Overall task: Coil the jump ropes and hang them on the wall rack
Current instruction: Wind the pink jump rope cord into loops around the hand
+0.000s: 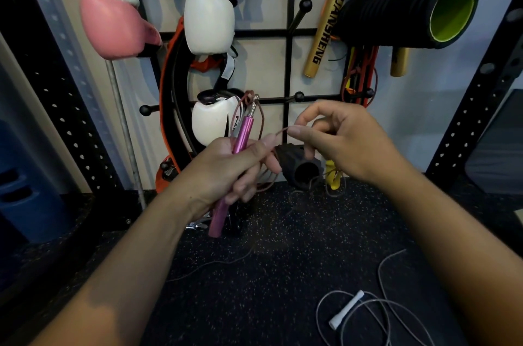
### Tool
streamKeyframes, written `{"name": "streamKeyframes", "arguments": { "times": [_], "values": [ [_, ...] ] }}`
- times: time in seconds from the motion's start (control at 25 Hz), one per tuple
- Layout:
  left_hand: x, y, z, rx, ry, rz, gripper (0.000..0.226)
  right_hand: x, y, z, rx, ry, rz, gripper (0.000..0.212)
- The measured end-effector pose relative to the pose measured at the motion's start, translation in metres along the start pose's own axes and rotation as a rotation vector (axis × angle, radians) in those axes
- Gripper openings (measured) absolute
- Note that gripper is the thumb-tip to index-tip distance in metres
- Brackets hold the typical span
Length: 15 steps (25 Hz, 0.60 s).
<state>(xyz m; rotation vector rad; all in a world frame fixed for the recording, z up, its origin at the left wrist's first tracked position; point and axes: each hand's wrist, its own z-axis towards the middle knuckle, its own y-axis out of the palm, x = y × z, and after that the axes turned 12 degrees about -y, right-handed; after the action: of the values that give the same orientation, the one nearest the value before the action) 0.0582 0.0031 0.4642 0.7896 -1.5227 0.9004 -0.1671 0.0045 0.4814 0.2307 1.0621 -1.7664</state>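
- Jump rope handle, pink (240,134), is gripped in our left hand (226,168), fingers curled round its middle; its metal tip points up, and a second pink handle (219,219) hangs below the same fist
- Brown cord (261,119) loops above the left fist, in front of the lower white boxing glove (210,124); one strand runs across to our right hand (342,139)
- Right hand pinches that strand between thumb and forefinger, held level with the left hand and near it
- Wall rack (291,31), black with ball-tipped pegs, stands behind both hands; it carries a pink boxing glove (113,25) at left and a foam roller (407,11) at right
- White-handled rope (346,309) lies loose on the dark floor (254,275), lower right
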Motion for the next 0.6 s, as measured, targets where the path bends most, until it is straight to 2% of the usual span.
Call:
{"name": "streamKeyframes", "arguments": {
  "times": [0.16, 0.4, 0.48, 0.6],
  "values": [
    [0.001, 0.002, -0.002, -0.03, -0.006, -0.033, 0.037, 0.004, 0.01, 0.0, 0.063, 0.01, 0.068, 0.028],
    [-0.001, 0.006, -0.002, 0.009, -0.002, -0.079, 0.043, 0.006, 0.017, -0.001, 0.046, 0.026, 0.16, 0.016],
    [-0.001, 0.003, -0.001, -0.072, 0.007, -0.213, 0.046, 0.006, 0.017, 0.0, 0.105, 0.031, 0.177, 0.016],
    [0.006, 0.003, -0.005, -0.391, 0.031, -0.545, 0.044, 0.008, 0.023, -0.005, 0.173, 0.128, 0.236, 0.036]
  ]
}}
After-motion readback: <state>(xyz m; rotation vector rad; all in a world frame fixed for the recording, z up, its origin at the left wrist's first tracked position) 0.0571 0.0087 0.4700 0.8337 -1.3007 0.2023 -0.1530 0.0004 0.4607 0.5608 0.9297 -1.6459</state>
